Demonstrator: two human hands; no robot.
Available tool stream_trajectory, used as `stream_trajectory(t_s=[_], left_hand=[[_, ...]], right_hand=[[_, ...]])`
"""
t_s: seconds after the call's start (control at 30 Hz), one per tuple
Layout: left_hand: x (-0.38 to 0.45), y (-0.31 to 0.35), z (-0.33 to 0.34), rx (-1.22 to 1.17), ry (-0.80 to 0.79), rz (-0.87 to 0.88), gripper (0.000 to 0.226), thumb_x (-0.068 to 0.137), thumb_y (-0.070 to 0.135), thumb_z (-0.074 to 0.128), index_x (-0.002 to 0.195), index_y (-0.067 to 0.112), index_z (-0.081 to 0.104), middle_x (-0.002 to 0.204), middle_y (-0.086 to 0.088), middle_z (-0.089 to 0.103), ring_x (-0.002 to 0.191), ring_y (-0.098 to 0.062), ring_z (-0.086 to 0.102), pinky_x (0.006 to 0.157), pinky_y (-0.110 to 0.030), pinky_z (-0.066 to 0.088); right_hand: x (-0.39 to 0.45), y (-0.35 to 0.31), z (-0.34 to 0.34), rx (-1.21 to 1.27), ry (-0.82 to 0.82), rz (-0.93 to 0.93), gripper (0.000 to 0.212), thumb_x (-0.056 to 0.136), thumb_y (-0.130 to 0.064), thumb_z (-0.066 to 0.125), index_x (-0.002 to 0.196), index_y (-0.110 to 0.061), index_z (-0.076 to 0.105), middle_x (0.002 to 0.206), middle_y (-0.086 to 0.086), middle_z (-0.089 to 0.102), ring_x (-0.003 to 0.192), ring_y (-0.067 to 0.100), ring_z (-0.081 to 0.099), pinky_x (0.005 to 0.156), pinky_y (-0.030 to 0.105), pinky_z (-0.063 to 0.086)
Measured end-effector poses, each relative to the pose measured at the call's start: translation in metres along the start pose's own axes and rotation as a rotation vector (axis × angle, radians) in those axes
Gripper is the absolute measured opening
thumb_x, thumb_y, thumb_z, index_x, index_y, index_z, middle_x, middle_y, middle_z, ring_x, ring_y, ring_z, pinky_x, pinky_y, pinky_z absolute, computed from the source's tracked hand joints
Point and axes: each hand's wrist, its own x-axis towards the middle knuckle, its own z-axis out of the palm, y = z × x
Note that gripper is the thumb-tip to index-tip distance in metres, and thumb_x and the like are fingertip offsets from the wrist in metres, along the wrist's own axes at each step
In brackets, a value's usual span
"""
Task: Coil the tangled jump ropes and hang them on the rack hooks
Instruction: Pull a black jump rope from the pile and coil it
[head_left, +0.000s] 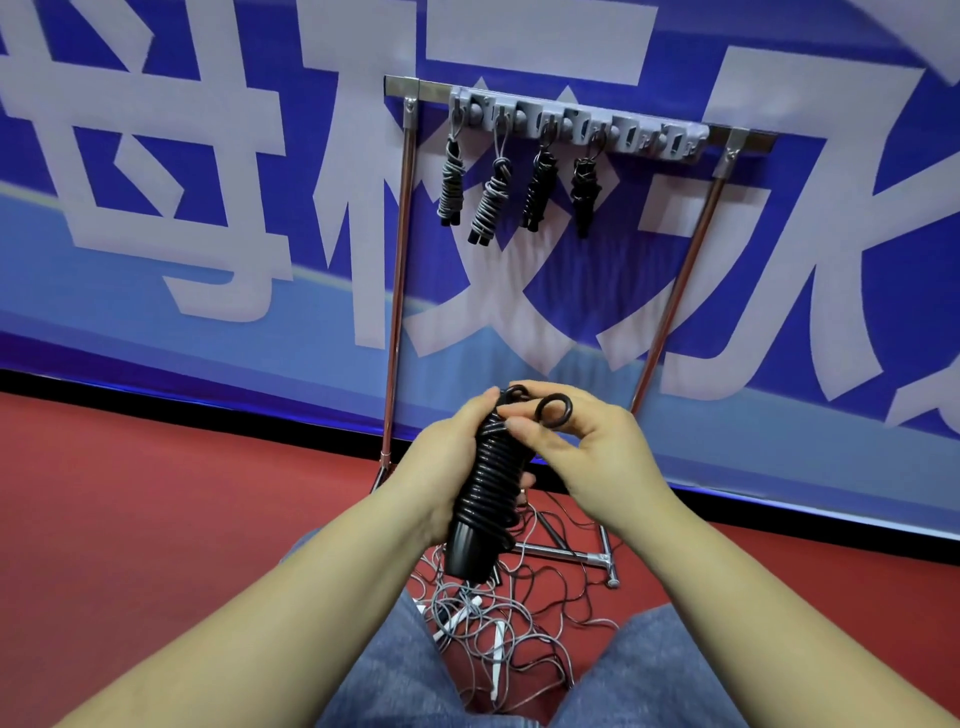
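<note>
Gripping coiled black rope (491, 478), hands (524, 452) hiding its top, handles half-covered

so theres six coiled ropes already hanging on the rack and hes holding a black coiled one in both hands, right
Not six: the head view shows four coiled ropes hanging on the rack. The rest stands: the left hand and right hand both hold a black coiled rope.

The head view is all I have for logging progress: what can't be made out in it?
- Rope pile: count unclear; strands overlap, knees cover the edges.
- Coiled black rope: far side hidden by left hand and right hand.
- Rack hooks: too small to count.
</note>
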Motion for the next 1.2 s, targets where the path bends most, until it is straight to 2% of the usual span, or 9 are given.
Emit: stream_trajectory(t_s=[0.07,0.17,0.27,0.43,0.57,0.7,0.8,1.03,1.2], left_hand=[[0.000,0.002,-0.001,-0.006,0.022,0.017,0.040,0.092,0.043,0.053,0.092,0.004,0.064,0.058,-0.015,0.063,0.040,-0.024,0.057,0.044,-0.026,0.047],[-0.001,0.004,-0.003,-0.036,0.052,0.064,0.035,0.091,0.042,0.054,0.084,0.009,0.064,0.058,-0.011,0.065,0.040,-0.021,0.056,0.046,-0.024,0.045],[0.001,0.004,-0.005,-0.045,0.087,0.102,0.034,0.089,0.041,0.058,0.083,0.008,0.067,0.063,-0.012,0.066,0.044,-0.021,0.058,0.048,-0.024,0.044],[0.002,0.000,-0.009,-0.048,0.116,0.109,0.037,0.089,0.041,0.059,0.078,0.007,0.069,0.064,-0.018,0.063,0.043,-0.022,0.058,0.050,-0.027,0.043],[0.001,-0.004,-0.006,-0.028,0.139,0.137,0.035,0.089,0.040,0.059,0.081,0.007,0.069,0.066,-0.017,0.064,0.047,-0.023,0.059,0.052,-0.027,0.044],[-0.002,-0.009,0.000,0.004,0.141,0.195,0.030,0.090,0.039,0.058,0.080,0.014,0.073,0.075,-0.013,0.071,0.057,-0.025,0.064,0.054,-0.029,0.044],[-0.005,-0.014,0.005,0.011,0.139,0.219,0.033,0.092,0.036,0.057,0.077,0.013,0.075,0.078,-0.015,0.073,0.063,-0.027,0.061,0.055,-0.030,0.042],[-0.001,-0.019,-0.001,-0.038,0.236,0.180,0.034,0.087,0.042,0.062,0.070,0.014,0.073,0.071,-0.014,0.062,0.050,-0.023,0.048,0.057,-0.036,0.044],[-0.004,-0.028,-0.004,0.044,0.286,0.288,0.034,0.091,0.039,0.059,0.073,0.017,0.076,0.076,-0.007,0.073,0.060,-0.020,0.057,0.065,-0.036,0.046]], right_hand=[[0.000,-0.002,0.000,-0.002,-0.017,0.029,0.016,0.089,-0.024,0.063,0.099,-0.034,0.071,0.113,-0.023,0.061,0.111,-0.006,0.054,0.098,0.013,0.038],[-0.006,-0.004,0.004,-0.085,0.033,-0.022,0.029,0.091,-0.033,0.049,0.114,-0.027,0.066,0.114,-0.022,0.050,0.110,-0.005,0.050,0.096,0.010,0.035],[-0.012,-0.007,0.006,-0.002,0.008,-0.012,0.024,0.094,-0.016,0.053,0.117,-0.019,0.062,0.105,-0.015,0.051,0.090,-0.007,0.053,0.082,0.003,0.036],[-0.013,-0.004,0.002,0.210,-0.047,0.020,0.035,0.086,0.002,0.063,0.104,-0.028,0.067,0.106,0.004,0.065,0.096,0.007,0.064,0.082,0.012,0.045],[-0.010,-0.007,0.007,0.320,0.082,0.121,0.029,0.082,0.003,0.066,0.086,-0.025,0.071,0.077,-0.007,0.072,0.072,0.004,0.066,0.067,0.012,0.049],[-0.008,-0.008,0.015,0.384,0.256,0.202,0.018,0.088,-0.007,0.061,0.089,-0.023,0.069,0.054,-0.014,0.062,0.046,0.000,0.047,0.049,0.011,0.040],[-0.010,-0.010,0.021,0.399,0.327,0.227,0.014,0.091,-0.014,0.059,0.086,-0.019,0.071,0.047,-0.015,0.054,0.046,-0.002,0.046,0.051,0.008,0.038],[-0.019,-0.005,0.035,0.471,0.389,0.363,0.016,0.092,-0.022,0.058,0.086,-0.030,0.071,0.052,-0.018,0.058,0.046,-0.002,0.047,0.059,0.013,0.036],[-0.018,-0.002,0.038,0.415,0.335,0.369,0.024,0.090,-0.013,0.062,0.113,-0.014,0.067,0.053,-0.013,0.055,0.048,-0.002,0.049,0.056,0.007,0.039]])
